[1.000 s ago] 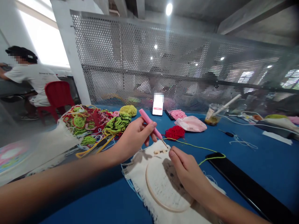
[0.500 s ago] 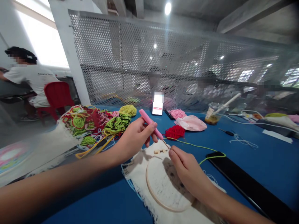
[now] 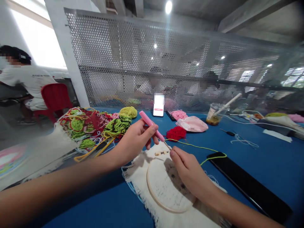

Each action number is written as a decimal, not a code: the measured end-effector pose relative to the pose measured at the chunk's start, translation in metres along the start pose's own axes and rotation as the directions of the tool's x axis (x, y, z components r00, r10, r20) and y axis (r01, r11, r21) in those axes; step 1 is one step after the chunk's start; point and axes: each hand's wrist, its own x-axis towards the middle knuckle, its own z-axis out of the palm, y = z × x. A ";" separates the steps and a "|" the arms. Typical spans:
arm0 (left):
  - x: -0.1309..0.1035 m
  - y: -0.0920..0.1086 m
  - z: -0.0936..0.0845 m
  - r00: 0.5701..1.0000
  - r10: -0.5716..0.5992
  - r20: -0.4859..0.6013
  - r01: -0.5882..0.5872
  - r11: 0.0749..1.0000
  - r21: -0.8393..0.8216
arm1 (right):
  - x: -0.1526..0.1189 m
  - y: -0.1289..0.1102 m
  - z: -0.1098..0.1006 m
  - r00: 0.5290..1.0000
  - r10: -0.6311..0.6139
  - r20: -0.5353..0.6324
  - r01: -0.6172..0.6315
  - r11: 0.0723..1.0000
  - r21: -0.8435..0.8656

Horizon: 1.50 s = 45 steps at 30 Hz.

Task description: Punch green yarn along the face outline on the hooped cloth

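My left hand grips a pink-handled tool, its thin metal shaft pointing down to the right. At the shaft's end the thumb and fingers of my right hand are pinched together; what they hold is too small to make out. Below both hands lies white fringed cloth with a round wooden hoop on it. Dark marks show on the cloth inside the hoop, partly shaded and covered by my right hand. Green yarn runs across the table from near the tool and loops back toward my right hand.
Tangled yarn lies at the left beside yellow-handled scissors or a cutter. Behind the hoop are red yarn, a pink pouch and a lit phone. A drink cup and a long black object are right. A person sits far left.
The whole view has shifted slightly, with the scene a little further left in the picture. Both hands keep nearly the same pose around the pink tool.
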 end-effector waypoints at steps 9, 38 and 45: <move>-0.002 -0.002 0.003 0.999 0.034 0.042 -0.031 0.998 -0.062 | 0.001 -0.002 -0.004 1.000 -0.013 -0.025 0.016 0.993 0.115; 0.011 -0.034 -0.003 0.971 -0.195 0.138 0.226 0.934 -0.275 | 0.022 -0.005 -0.060 0.990 -0.144 0.009 0.144 0.986 -0.087; 0.021 -0.030 -0.022 0.980 -0.194 0.052 0.201 0.955 -0.217 | 0.033 0.026 -0.063 0.965 -0.077 0.252 0.132 0.969 -0.209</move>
